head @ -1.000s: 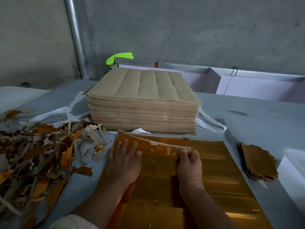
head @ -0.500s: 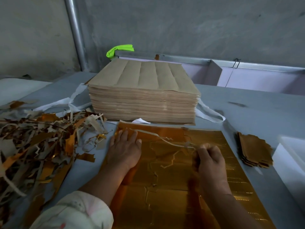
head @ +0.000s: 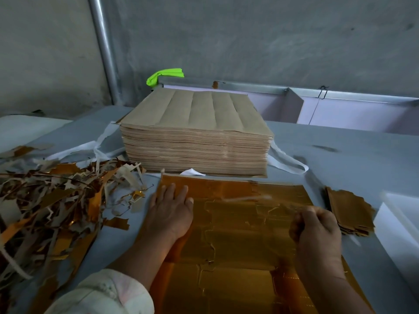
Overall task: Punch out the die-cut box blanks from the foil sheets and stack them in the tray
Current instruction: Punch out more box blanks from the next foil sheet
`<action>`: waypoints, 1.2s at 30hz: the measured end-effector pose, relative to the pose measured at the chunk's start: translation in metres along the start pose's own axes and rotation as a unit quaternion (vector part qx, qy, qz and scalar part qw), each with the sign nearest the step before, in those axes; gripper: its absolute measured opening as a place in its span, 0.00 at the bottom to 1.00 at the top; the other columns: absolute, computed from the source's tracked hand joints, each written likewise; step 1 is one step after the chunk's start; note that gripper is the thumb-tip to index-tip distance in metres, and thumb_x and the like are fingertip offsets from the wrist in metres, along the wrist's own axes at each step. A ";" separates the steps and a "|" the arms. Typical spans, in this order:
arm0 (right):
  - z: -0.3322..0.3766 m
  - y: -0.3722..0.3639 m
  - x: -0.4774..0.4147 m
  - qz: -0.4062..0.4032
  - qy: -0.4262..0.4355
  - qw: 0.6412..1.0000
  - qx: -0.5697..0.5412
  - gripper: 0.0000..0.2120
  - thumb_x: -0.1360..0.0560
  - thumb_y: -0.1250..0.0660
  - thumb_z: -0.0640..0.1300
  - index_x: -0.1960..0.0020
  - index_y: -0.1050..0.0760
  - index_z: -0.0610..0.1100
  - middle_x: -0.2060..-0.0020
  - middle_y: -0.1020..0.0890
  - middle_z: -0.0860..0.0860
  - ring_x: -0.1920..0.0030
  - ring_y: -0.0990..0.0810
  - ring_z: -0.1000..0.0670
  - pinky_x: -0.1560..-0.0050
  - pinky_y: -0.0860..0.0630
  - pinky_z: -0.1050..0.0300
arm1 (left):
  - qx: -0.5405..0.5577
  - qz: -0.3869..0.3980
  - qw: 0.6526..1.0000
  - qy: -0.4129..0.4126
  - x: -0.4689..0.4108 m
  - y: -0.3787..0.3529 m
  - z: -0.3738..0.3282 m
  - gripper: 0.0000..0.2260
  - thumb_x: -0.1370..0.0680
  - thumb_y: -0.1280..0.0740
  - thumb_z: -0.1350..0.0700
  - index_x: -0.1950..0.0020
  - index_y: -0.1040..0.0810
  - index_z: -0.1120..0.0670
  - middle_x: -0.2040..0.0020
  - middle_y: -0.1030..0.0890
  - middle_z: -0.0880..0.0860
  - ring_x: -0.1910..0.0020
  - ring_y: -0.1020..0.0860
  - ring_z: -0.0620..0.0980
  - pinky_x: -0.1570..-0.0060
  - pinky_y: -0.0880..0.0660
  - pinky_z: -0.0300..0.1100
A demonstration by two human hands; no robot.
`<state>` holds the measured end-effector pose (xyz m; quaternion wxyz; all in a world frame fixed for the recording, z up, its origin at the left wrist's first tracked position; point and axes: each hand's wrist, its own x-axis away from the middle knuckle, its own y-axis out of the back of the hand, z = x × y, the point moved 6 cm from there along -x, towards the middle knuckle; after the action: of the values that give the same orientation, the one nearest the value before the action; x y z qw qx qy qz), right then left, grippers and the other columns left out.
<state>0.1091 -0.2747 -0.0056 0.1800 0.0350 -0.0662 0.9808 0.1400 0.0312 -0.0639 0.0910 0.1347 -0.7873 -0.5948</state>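
Note:
A gold foil sheet [head: 238, 223] lies flat on the grey table in front of me, its die-cut lines showing. My left hand [head: 170, 209] presses flat on the sheet's far left part, fingers straight. My right hand [head: 316, 227] is curled into a fist over the sheet's right side and grips a thin waste strip [head: 247, 198], blurred, that stretches left from it. A small stack of punched gold blanks [head: 349, 211] sits at the right, beside a white tray [head: 399, 223] at the frame's edge.
A tall stack of brown-backed sheets [head: 197, 132] stands just behind the foil sheet. A heap of gold and grey waste strips [head: 52, 200] covers the table's left side. White straps [head: 288, 162] lie under the stack. A metal rail and partitions run along the back.
My right hand has pulled the waste strip rightward across the sheet, away from the left hand. The left hand has stayed pressed in place.

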 end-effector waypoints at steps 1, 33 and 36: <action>0.000 0.000 -0.001 0.001 0.000 1.000 0.008 0.06 0.19 0.41 0.39 0.54 0.29 0.44 0.68 0.28 0.49 0.68 0.30 0.51 0.68 0.31 0.56 | 0.000 -0.001 1.000 0.002 0.000 0.000 0.000 0.25 0.17 0.58 0.39 0.20 0.53 0.41 0.18 0.53 0.50 0.20 0.58 0.50 0.23 0.61 0.53; -0.045 -0.094 0.099 0.253 0.224 0.717 0.610 0.24 0.23 0.41 0.64 0.33 0.29 0.52 0.38 0.29 0.51 0.37 0.31 0.48 0.34 0.32 0.50 | -0.036 0.033 0.998 -0.044 0.093 0.004 0.002 0.25 0.18 0.61 0.37 0.20 0.56 0.39 0.18 0.57 0.48 0.20 0.60 0.50 0.23 0.63 0.52; -0.047 -0.095 0.095 0.261 0.215 0.739 0.583 0.22 0.23 0.38 0.62 0.35 0.28 0.52 0.39 0.28 0.51 0.38 0.30 0.49 0.36 0.30 0.51 | -0.025 0.020 0.999 -0.041 0.093 0.004 0.003 0.26 0.18 0.62 0.36 0.20 0.55 0.39 0.18 0.55 0.48 0.20 0.59 0.49 0.23 0.62 0.52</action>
<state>0.0522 -0.1464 -0.0322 -0.1290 -0.0969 0.5521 0.8180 0.0511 0.0049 -0.0621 0.0735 0.0920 -0.7779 -0.6172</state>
